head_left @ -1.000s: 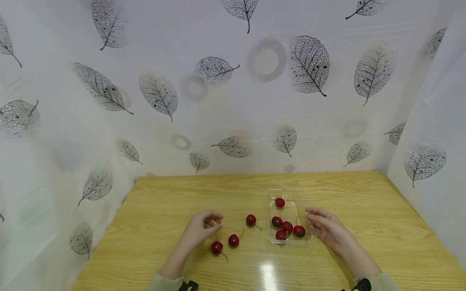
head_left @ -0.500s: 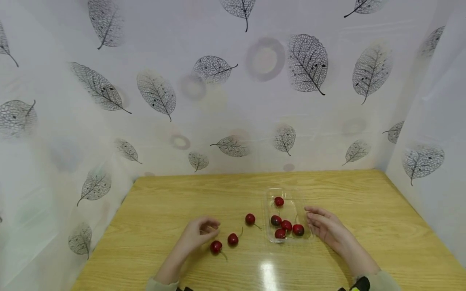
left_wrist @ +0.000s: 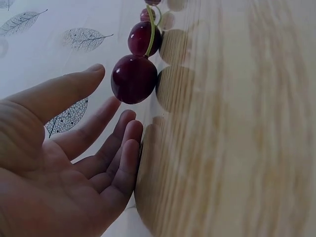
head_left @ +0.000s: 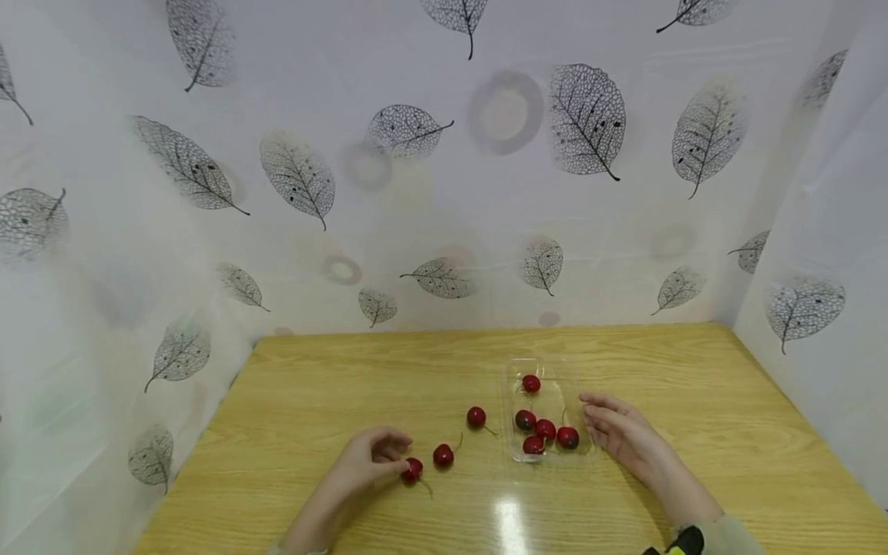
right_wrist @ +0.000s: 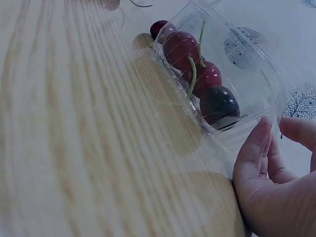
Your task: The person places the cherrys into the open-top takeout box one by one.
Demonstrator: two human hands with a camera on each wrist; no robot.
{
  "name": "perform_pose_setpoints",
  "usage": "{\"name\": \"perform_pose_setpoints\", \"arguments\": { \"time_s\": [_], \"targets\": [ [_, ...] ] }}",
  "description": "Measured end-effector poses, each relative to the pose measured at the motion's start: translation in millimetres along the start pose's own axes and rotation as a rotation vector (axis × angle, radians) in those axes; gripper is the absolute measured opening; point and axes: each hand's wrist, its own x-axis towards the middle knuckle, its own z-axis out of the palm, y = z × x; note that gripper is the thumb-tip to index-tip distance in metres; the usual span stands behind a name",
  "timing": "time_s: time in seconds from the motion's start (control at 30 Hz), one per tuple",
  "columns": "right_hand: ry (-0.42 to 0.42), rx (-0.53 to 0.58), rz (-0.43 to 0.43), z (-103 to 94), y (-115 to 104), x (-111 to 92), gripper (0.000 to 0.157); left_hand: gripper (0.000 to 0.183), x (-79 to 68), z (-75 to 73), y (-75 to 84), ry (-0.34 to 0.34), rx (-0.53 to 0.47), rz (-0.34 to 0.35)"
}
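Three loose cherries lie on the wooden table in the head view: a near cherry, a middle cherry and a far cherry. My left hand is at the near one, thumb and fingers spread apart. In the left wrist view that near cherry sits just beyond the fingertips, not enclosed. A clear plastic box holds several cherries with stems. Beside its right side is my right hand, fingers loosely bent; in the right wrist view a fingertip rests against the box wall.
The wooden table ends at the back against a white sheet printed with leaves. The same kind of sheet hangs at the left and right. A light glare lies on the table in front of the box.
My left hand has moved down and slightly left, its thumb coming to the near cherry. The right hand stays at the box. The cherries lie as before.
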Motion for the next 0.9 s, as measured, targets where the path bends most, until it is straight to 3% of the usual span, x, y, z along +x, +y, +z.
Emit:
{"name": "perform_pose_setpoints", "arguments": {
  "time_s": [0.37, 0.57, 0.9],
  "targets": [
    [-0.016, 0.005, -0.012, -2.1, -0.2, 1.1, 0.036, 0.039, 0.2, -3.3, -3.2, -0.109, 0.054, 0.048],
    [-0.018, 0.019, -0.004, -1.9, -0.4, 0.3, 0.034, 0.041, 0.6, -2.9, -5.2, -0.107, 0.064, 0.055],
    [-0.031, 0.027, 0.003, -1.5, -0.3, -0.7, 0.033, 0.039, -0.3, 0.4, -3.6, -0.07, 0.087, 0.005]
  ]
}}
